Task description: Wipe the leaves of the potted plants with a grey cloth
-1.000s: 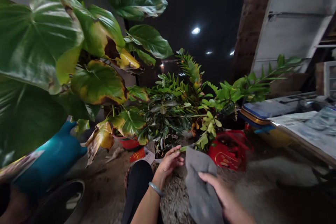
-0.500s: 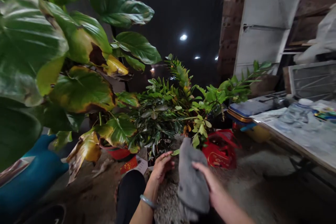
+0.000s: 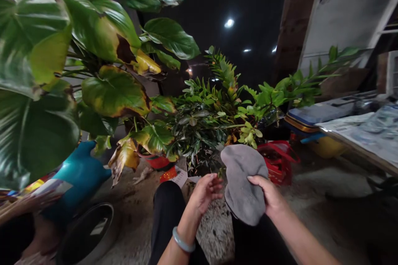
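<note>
The right hand (image 3: 270,196) holds a grey cloth (image 3: 244,188), with its fingers bent around the cloth's right edge and clamped on it. The cloth is bunched into a soft lump and held up in the air, just below the small green leaves (image 3: 248,132) of the bushy plant (image 3: 205,126). It is close to those leaves, but I cannot tell if it touches any. The left hand (image 3: 207,192) is just beside the cloth, palm turned up, fingers apart and a little curled, holding nothing. A pale bangle (image 3: 183,242) sits on that wrist. From this, the wiping looks to be between leaves: the cloth is ready, but no leaf lies in the left hand right now. The leaves near the hands look shiny, so some may be clean already, though I cannot be sure. The big plant (image 3: 62,49) on the left has many wide leaves with yellow and brown edges, and these are well apart from both hands. A red pot (image 3: 278,161) stands behind the cloth.
</note>
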`<state>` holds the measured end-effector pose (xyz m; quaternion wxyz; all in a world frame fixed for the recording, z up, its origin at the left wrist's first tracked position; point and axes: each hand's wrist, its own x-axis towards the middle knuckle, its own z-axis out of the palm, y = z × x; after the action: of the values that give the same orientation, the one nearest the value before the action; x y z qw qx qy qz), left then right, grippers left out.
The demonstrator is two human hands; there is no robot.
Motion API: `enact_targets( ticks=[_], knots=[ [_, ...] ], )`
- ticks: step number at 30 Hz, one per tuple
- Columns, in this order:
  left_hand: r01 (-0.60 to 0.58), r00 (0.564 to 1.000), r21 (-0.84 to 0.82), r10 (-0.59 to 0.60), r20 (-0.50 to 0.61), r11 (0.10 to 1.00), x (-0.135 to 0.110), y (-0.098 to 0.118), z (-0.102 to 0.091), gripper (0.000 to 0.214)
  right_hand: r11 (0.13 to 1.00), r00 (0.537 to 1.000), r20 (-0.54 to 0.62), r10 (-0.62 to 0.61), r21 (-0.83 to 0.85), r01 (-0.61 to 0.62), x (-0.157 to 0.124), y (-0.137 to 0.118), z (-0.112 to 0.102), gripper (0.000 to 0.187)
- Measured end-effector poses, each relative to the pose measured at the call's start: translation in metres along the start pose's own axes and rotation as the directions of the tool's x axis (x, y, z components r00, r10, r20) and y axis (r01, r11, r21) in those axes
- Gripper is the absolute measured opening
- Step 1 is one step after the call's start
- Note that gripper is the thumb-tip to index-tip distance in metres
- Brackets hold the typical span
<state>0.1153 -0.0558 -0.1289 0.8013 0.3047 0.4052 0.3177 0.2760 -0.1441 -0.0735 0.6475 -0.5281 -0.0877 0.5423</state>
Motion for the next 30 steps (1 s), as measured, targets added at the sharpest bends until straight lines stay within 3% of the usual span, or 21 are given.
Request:
enact_targets(
  ticks=[3,7,9,12,15,18,21,23,25,27,30],
  knots=[
    [0.024,0.988,0.065,-0.034,0.151,0.998,-0.027,-0.008,0.013,0.053,0.989,0.991,-0.029,-0.133,-0.067,0.131,0.000,0.012,-0.001,0.029],
    [0.048,0.989,0.059,-0.056,0.136,0.997,-0.045,-0.015,0.023,0.057,0.927,0.939,-0.150,-0.308,-0.268,0.261,-0.003,0.018,0.000,0.036],
    [0.119,0.985,-0.018,-0.116,0.124,0.993,-0.048,-0.017,0.028,0.058,0.920,0.941,-0.136,-0.311,-0.292,0.262,-0.006,0.020,0.000,0.041],
    [0.199,0.979,-0.150,-0.191,0.067,0.968,-0.052,-0.017,0.036,0.049,0.947,0.967,-0.021,-0.255,-0.209,0.245,-0.010,0.025,0.002,0.044],
    [0.115,0.993,-0.212,-0.117,0.003,0.971,-0.053,-0.016,0.039,0.038,0.978,0.983,0.022,-0.183,-0.099,0.184,-0.011,0.030,0.005,0.045],
    [0.010,0.996,-0.169,-0.025,-0.087,0.986,-0.049,-0.015,0.037,0.032,0.972,0.979,0.113,-0.168,-0.148,0.184,-0.008,0.028,0.010,0.040],
    [-0.071,0.975,-0.100,0.047,-0.218,0.992,-0.043,-0.016,0.033,0.022,0.888,0.937,0.065,-0.344,-0.302,0.347,-0.004,0.024,0.014,0.039],
    [-0.126,0.961,-0.058,0.107,-0.254,0.990,-0.041,-0.018,0.033,0.019,0.802,0.864,0.012,-0.503,-0.368,0.471,-0.003,0.024,0.015,0.047],
    [-0.171,0.950,-0.026,0.158,-0.270,0.985,-0.041,-0.018,0.034,0.019,0.742,0.816,0.036,-0.576,-0.395,0.541,-0.003,0.029,0.014,0.045],
    [-0.196,0.943,-0.006,0.186,-0.277,0.981,-0.043,-0.019,0.036,0.021,0.730,0.818,0.083,-0.569,-0.409,0.548,-0.003,0.035,0.012,0.034],
    [-0.223,0.937,0.020,0.220,-0.272,0.975,-0.046,-0.019,0.040,0.024,0.769,0.879,0.097,-0.467,-0.445,0.458,0.000,0.044,0.008,0.026]
  ],
)
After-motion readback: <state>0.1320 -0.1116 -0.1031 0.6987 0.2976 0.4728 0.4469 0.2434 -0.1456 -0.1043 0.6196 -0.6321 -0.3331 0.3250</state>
